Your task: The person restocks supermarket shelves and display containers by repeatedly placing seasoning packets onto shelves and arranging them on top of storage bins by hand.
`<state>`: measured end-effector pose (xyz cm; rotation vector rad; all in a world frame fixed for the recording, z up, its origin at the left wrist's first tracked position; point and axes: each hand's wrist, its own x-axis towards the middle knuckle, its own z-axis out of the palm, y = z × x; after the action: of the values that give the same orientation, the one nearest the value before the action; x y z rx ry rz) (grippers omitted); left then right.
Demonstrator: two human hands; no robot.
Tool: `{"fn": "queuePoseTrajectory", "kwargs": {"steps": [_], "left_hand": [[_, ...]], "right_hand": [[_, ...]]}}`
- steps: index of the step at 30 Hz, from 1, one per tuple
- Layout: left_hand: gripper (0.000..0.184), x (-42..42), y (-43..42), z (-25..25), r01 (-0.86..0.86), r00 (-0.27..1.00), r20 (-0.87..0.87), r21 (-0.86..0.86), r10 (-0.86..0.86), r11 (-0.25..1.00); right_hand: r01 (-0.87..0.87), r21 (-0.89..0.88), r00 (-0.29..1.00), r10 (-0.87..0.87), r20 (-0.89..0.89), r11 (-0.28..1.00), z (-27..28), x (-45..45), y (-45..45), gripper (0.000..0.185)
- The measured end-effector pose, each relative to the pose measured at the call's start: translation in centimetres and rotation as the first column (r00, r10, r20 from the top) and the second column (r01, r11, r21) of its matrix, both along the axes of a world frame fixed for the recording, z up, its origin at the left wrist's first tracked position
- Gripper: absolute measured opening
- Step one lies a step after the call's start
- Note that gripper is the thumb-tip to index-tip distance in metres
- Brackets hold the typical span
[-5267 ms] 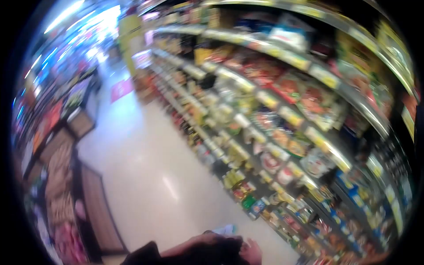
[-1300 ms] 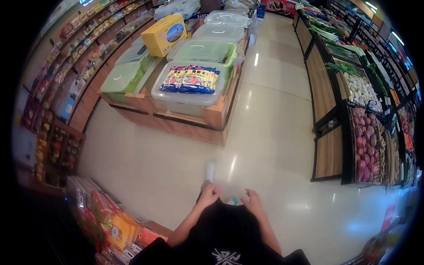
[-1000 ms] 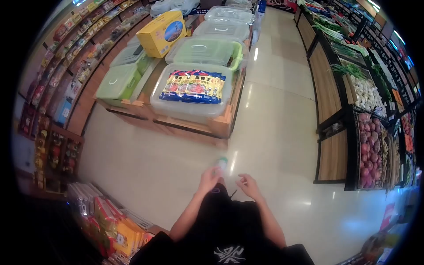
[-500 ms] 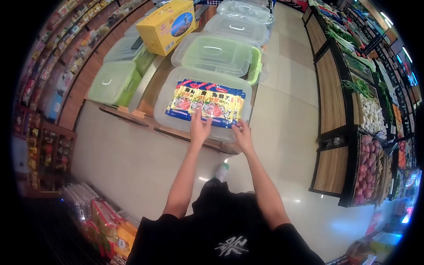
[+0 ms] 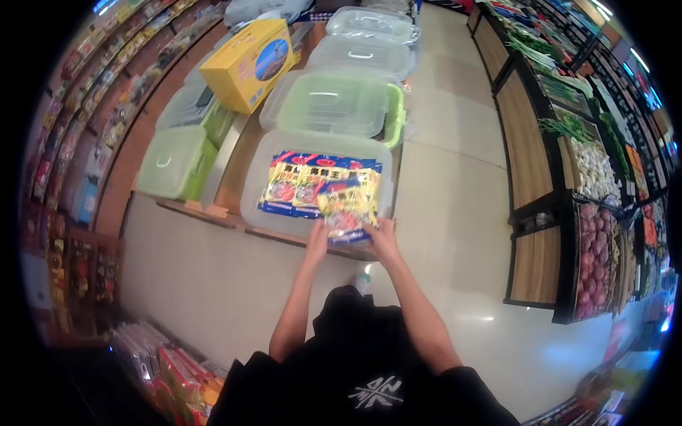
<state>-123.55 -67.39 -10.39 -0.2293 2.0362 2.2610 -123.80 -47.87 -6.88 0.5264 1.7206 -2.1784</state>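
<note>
Beside a wooden display stand [image 5: 231, 153] on a shop floor [image 5: 444, 206], a person in a black shirt [image 5: 334, 369] with a white emblem [image 5: 375, 392] holds a blue-and-yellow packet [image 5: 344, 211] in both bare hands. The left hand [image 5: 317, 236] has its grip pinched on the packet's lower left edge, while the right hand [image 5: 382, 240] pinches the lower right side near the corner. The packet, slightly blurred, sits at a slant over the right part of a row of matching packets [image 5: 290, 186], its near edge reaching toward the front rim of the translucent lid [image 5: 254, 213] on which the row lies.

Just behind that lid is a green tub [image 5: 330, 103] under a clear cover, with more lidded tubs [image 5: 359, 55] in line beyond it. A yellow box [image 5: 245, 67] printed with a blue oval stands farther back to the left, near a second green tub [image 5: 174, 165] at the stand's left side. Across the aisle at right, red-purple onions [image 5: 591, 266] fill a bin in front of white garlic [image 5: 597, 174] and leafy greens [image 5: 565, 128]. Stocked shelves [image 5: 106, 106] curve along the left.
</note>
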Motion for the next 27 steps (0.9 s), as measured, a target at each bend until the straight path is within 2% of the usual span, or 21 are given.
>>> {"fn": "queuePoseTrajectory", "kwargs": {"steps": [1, 3, 4, 5, 6, 8, 9, 10, 12, 14, 15, 17, 18, 20, 21, 24, 25, 27], "left_hand": [[0.03, 1.2, 0.6, -1.7, -0.055, 0.998, 0.028, 0.268, 0.049, 0.962], [0.043, 5.7, 1.4, 0.6, 0.015, 0.977, 0.193, 0.363, -0.091, 0.932], [0.043, 7.9, 2.7, 2.6, 0.041, 0.967, 0.213, 0.407, -0.138, 0.913], [0.043, 10.0, 3.9, 3.7, 0.066, 0.954, 0.233, 0.449, -0.188, 0.891], [0.044, 12.1, 4.9, 2.4, 0.055, 0.96, 0.215, 0.484, -0.179, 0.873], [0.051, 15.5, 7.4, 2.0, 0.16, 0.929, 0.19, 0.566, -0.317, 0.809], [0.052, 17.2, 8.9, 2.3, 0.215, 0.91, 0.19, 0.542, -0.368, 0.812], [0.051, 18.5, 10.1, 1.8, 0.309, 0.853, 0.179, 0.586, -0.491, 0.749], [0.044, 21.1, 13.2, 3.0, 0.286, 0.765, 0.291, 0.646, -0.575, 0.708], [0.041, 23.2, 16.4, 3.9, 0.386, 0.691, 0.294, 0.622, -0.66, 0.682], [0.041, 24.3, 17.6, 4.1, 0.436, 0.645, 0.3, 0.611, -0.703, 0.661], [0.041, 26.7, 19.7, 2.3, 0.648, 0.549, 0.326, 0.416, -0.77, 0.638], [0.041, 27.6, 20.9, 1.6, 0.743, 0.498, 0.335, 0.311, -0.8, 0.593], [0.04, 29.9, 23.7, 3.2, 0.853, 0.368, 0.286, 0.275, -0.885, 0.444], [0.038, 31.4, 25.1, 3.9, 0.895, 0.307, 0.245, 0.253, -0.92, 0.366], [0.033, 35.8, 29.0, 5.8, 0.974, 0.105, 0.108, 0.187, -0.989, 0.124], [0.031, 37.1, 30.2, 5.2, 0.984, 0.062, 0.089, 0.159, -0.994, 0.075], [0.029, 40.0, 32.5, 5.5, 0.992, -0.038, 0.078, 0.126, -0.996, -0.028]], "right_hand": [[-0.023, -0.092, 0.999, 0.026, 0.024, 0.995, 0.5, 1.7, 0.8, 0.051], [-0.059, -0.296, 0.998, 0.063, 0.005, 0.953, 0.5, 5.8, 2.8, 0.051], [-0.074, -0.407, 0.997, 0.065, -0.035, 0.911, 0.1, 8.1, 3.8, 0.052], [-0.031, -0.462, 0.998, 0.057, 0.042, 0.886, 0.3, 10.4, 5.2, 0.058], [0.012, -0.516, 0.992, 0.054, 0.114, 0.857, 0.7, 12.7, 6.8, 0.063], [0.042, -0.598, 0.998, 0.0, 0.07, 0.8, 0.6, 17.5, 9.9, 0.061], [0.047, -0.54, 0.999, -0.026, 0.047, 0.84, 0.7, 20.0, 11.3, 0.061], [0.057, -0.477, 0.998, -0.052, 0.024, 0.877, 0.8, 22.5, 12.8, 0.062], [0.077, -0.336, 0.997, -0.082, -0.001, 0.939, 0.9, 27.5, 15.6, 0.062], [0.091, -0.174, 0.996, -0.091, 0.011, 0.981, 1.5, 32.8, 17.9, 0.068], [0.106, -0.179, 0.994, -0.109, -0.006, 0.978, 2.6, 35.1, 18.5, 0.065], [0.147, -0.186, 0.987, -0.157, -0.04, 0.971, 4.4, 40.0, 19.6, 0.06], [0.206, -0.136, 0.976, -0.214, -0.04, 0.969, 4.4, 42.2, 19.9, 0.057], [0.328, -0.035, 0.943, -0.329, -0.054, 0.944, 3.6, 46.6, 19.8, 0.051], [0.413, -0.009, 0.908, -0.413, -0.068, 0.91, 3.0, 48.6, 19.6, 0.037], [0.68, 0.207, 0.729, -0.679, -0.087, 0.704, 2.4, 54.9, 18.6, 0.027], [0.72, 0.294, 0.677, -0.729, -0.099, 0.628, 4.6, 56.5, 18.3, 0.024], [0.825, 0.286, 0.545, -0.82, -0.172, 0.488, 4.6, 60.2, 17.3, 0.024]]}}
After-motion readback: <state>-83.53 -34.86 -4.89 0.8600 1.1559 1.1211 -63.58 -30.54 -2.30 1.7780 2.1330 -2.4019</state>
